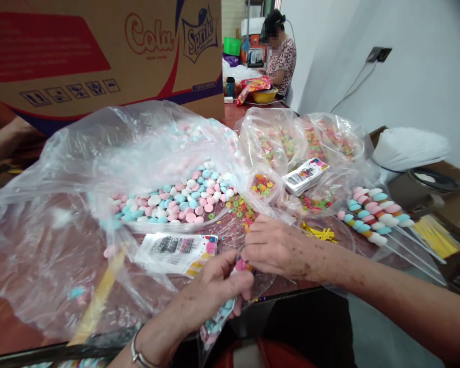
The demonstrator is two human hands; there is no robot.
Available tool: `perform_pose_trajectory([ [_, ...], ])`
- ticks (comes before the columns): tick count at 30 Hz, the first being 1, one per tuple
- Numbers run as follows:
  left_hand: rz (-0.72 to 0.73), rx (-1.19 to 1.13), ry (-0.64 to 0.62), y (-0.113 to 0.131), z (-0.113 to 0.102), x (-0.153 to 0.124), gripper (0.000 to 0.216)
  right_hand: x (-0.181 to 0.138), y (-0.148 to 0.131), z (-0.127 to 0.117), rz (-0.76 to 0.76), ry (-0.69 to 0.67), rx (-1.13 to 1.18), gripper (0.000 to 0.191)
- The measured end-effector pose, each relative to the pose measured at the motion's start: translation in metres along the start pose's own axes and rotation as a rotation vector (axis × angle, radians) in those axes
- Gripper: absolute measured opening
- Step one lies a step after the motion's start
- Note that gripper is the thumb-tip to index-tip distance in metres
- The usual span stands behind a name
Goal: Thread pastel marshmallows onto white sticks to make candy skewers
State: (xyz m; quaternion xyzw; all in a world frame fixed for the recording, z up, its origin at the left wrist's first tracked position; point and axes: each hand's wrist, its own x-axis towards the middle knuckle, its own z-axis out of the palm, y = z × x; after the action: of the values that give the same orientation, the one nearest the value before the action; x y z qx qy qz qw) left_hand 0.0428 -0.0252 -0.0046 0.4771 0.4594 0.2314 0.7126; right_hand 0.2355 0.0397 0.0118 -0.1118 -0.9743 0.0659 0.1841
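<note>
Left grip (222,281) on clear packet (215,326), pastel candies (225,309) inside

A reddish-brown desk (2,335) bears a large, crumpled bag of clear plastic (130,138) with smooth pink, blue and white oval candies (184,197) heaped at its mouth. Behind this bag stands a brown cardboard box (99,56) printed in red and blue. In front of the bag lies a flat stack of white printed packets (176,250); to its right, loose green, yellow and orange candy rings (237,207).
</note>
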Motion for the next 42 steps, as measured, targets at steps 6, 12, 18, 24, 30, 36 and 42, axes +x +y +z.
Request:
perform_pose_trajectory([
  [6,-0.020,-0.266,0.179,0.004,0.008,0.004,0.033,0.000,0.000,-0.004,0.234,0.291,0.000,0.037],
  [12,0.085,-0.268,0.384,-0.003,0.013,0.010,0.035,-0.004,-0.003,0.005,0.266,0.257,0.134,0.039],
  [18,0.168,-0.108,0.539,0.002,0.012,0.009,0.034,0.002,-0.014,0.008,0.482,0.339,0.484,0.066],
  [24,0.343,0.070,0.627,0.013,0.010,0.014,0.026,0.015,-0.025,0.017,0.894,0.300,0.860,0.037],
  [30,0.364,-0.281,0.490,0.006,0.011,0.015,0.024,0.018,-0.026,0.013,0.914,0.298,0.894,0.014],
  [36,0.211,-0.496,0.352,0.006,0.011,0.010,0.022,0.006,-0.020,0.021,0.855,0.339,1.117,0.011],
  [42,-0.031,-0.525,0.122,0.005,0.005,0.008,0.007,-0.009,-0.016,0.021,0.600,0.132,1.171,0.022],
])
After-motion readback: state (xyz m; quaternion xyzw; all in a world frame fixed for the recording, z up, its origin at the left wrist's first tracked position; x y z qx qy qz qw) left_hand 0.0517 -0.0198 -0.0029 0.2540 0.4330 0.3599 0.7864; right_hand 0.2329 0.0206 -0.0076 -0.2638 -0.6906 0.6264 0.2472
